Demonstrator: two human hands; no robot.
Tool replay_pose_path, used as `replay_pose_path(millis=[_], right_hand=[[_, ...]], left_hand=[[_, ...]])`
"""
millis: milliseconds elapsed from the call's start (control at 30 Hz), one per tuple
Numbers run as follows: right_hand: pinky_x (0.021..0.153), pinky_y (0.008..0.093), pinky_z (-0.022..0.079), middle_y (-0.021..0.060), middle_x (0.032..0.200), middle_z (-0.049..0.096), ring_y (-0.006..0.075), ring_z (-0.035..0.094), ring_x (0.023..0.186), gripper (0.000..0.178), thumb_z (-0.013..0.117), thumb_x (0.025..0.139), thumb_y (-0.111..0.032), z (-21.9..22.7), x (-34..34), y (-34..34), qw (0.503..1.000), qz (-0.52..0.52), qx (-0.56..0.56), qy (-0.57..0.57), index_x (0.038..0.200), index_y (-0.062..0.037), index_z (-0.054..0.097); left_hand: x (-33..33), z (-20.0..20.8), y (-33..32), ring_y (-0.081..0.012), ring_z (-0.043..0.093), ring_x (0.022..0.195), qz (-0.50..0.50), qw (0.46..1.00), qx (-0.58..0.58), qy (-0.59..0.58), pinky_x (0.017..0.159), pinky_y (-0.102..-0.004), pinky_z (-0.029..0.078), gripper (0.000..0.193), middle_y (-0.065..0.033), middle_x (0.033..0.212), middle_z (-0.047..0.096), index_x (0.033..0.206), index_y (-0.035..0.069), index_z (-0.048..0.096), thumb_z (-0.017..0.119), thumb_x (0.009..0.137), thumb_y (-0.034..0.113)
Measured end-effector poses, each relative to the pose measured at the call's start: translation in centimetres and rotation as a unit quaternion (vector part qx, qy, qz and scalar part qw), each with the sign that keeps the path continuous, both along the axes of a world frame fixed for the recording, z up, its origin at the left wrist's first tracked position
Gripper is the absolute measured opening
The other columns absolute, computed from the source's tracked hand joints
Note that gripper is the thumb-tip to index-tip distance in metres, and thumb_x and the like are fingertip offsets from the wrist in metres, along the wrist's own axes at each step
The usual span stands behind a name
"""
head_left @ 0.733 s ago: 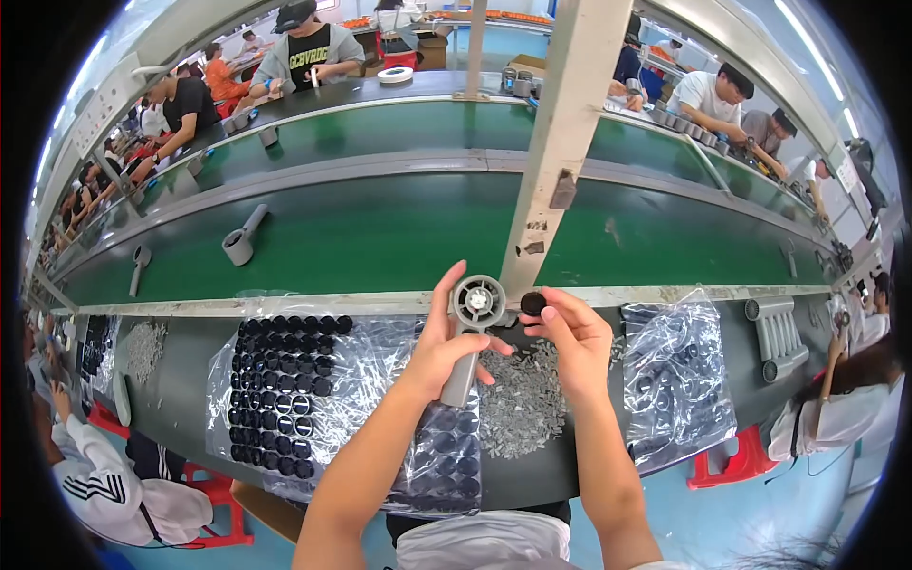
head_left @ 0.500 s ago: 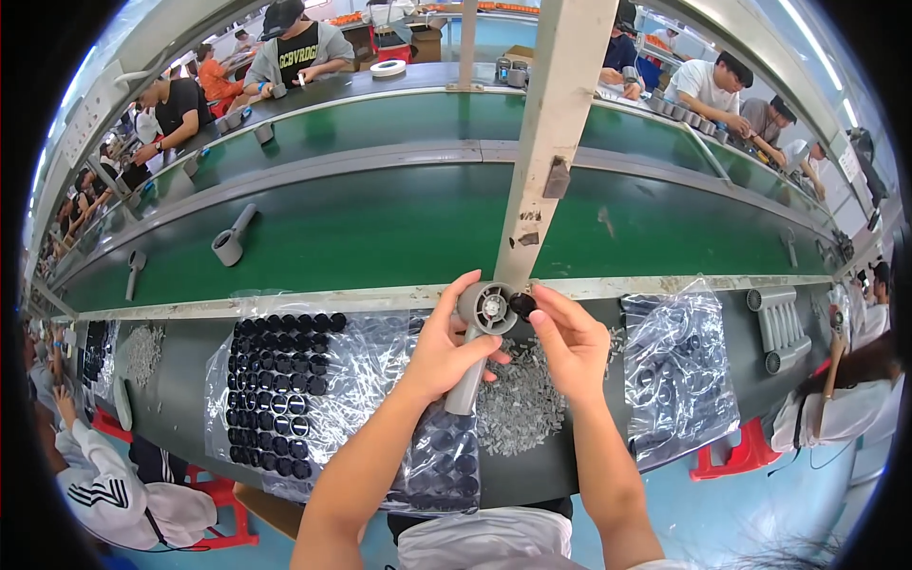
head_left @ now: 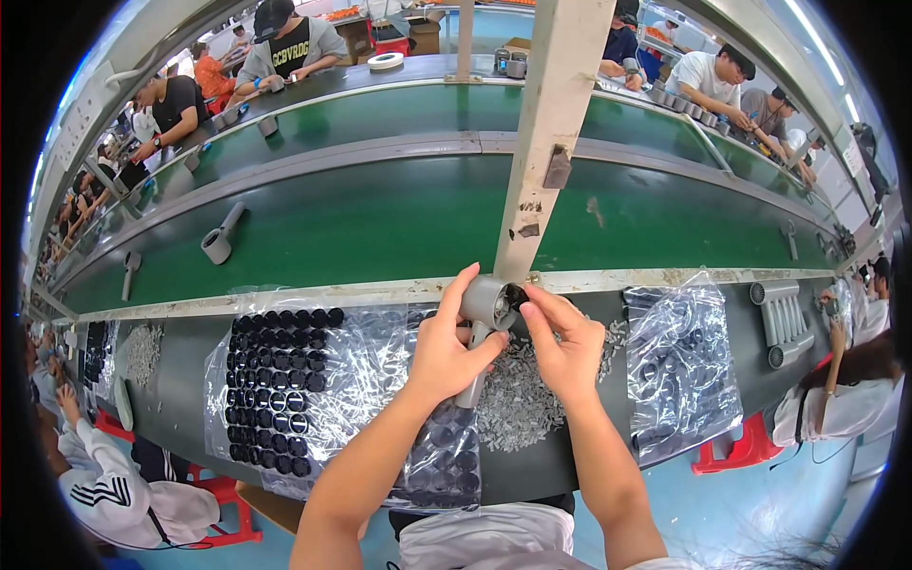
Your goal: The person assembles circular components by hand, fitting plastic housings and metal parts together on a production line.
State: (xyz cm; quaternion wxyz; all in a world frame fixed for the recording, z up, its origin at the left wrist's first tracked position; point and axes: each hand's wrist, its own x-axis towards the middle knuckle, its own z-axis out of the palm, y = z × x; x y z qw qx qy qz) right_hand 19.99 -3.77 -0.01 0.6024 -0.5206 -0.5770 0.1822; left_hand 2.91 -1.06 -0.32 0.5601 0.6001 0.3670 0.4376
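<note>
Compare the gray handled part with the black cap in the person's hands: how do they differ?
The gray part is larger than the black cap. The gray part has a handle; the black cap shows none. The left hand grips the gray part; the right hand holds the black cap. Both are held close together.

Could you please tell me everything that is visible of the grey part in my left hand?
The grey part looks like smooth, matt plastic: a short, hollow cylindrical head joined to a straight handle. It is held tilted above the table, the handle sloping down toward you and the head's opening turned to your right. Your left hand grips it. Your right hand holds a black disc at the opening; whether they touch is unclear.
</note>
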Motion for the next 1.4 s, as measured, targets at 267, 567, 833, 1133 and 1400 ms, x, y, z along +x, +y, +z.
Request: replay_pose_path(millis=[267, 567, 833, 1133, 1400], right_hand=[[0.088, 0.0333, 0.059, 0.0167, 0.110, 0.077, 0.0254, 0.076, 0.101, 0.023, 0.078, 0.087, -0.002, -0.3, -0.7, 0.0, 0.999, 0.006, 0.029, -0.020, 0.110, -0.0011, 0.078], [0.101, 0.0361, 0.056, 0.0178, 0.112, 0.077, 0.0297, 0.071, 0.117, 0.027, 0.077, 0.081, 0.008, -0.4, -0.9, 0.2, 0.996, 0.039, 0.049, -0.071, 0.107, 0.0009, 0.079], [0.099, 0.0381, 0.057, 0.0217, 0.110, 0.076, 0.0347, 0.072, 0.113, 0.026, 0.074, 0.082, 0.008, 0.2, -2.1, 0.2, 0.987, 0.040, 0.094, -0.127, 0.106, 0.0019, 0.078], [0.104, 0.0416, 0.051, 0.0231, 0.125, 0.070, 0.0398, 0.065, 0.124, 0.037, 0.056, 0.091, 0.006, 0.4, -1.6, -1.1, 0.974, 0.049, 0.093, -0.202, 0.125, 0.0019, 0.071], [0.107, 0.0378, 0.047, 0.0219, 0.132, 0.067, 0.0267, 0.063, 0.125, 0.047, 0.063, 0.098, -0.002, -0.4, -1.2, -1.4, 0.984, 0.120, -0.034, 0.125, 0.143, 0.0035, 0.052]], left_hand=[[0.1, -0.2, -0.3, -0.0201, 0.075, 0.083, 0.042, 0.994, 0.072, 0.074, 0.061, -0.0319, 0.061, 0.085, -0.0186, 0.115, 0.070, 0.161, 0.011, 0.028, 0.069, 0.088, -0.004], [0.1, 0.5, -0.4, -0.0193, 0.076, 0.082, 0.022, 1.000, -0.003, 0.003, 0.061, -0.0322, 0.062, 0.086, -0.0187, 0.116, 0.070, 0.162, 0.011, 0.024, 0.068, 0.089, -0.002], [-0.3, -1.2, 0.0, -0.0166, 0.067, 0.060, 0.104, 0.986, 0.115, 0.064, 0.059, -0.0311, 0.054, 0.091, -0.0152, 0.085, 0.072, 0.159, 0.003, 0.030, 0.078, 0.083, 0.016], [0.0, -0.6, 0.2, -0.0144, 0.068, 0.087, 0.004, 0.996, -0.059, -0.070, 0.066, -0.0309, 0.059, 0.082, -0.0121, 0.117, 0.067, 0.166, 0.011, 0.017, 0.065, 0.100, 0.011], [-0.4, -0.3, 0.5, -0.0133, 0.068, 0.074, 0.035, 0.993, -0.071, -0.092, 0.052, -0.0293, 0.056, 0.079, -0.0123, 0.104, 0.068, 0.160, 0.003, 0.027, 0.072, 0.097, 0.019]])
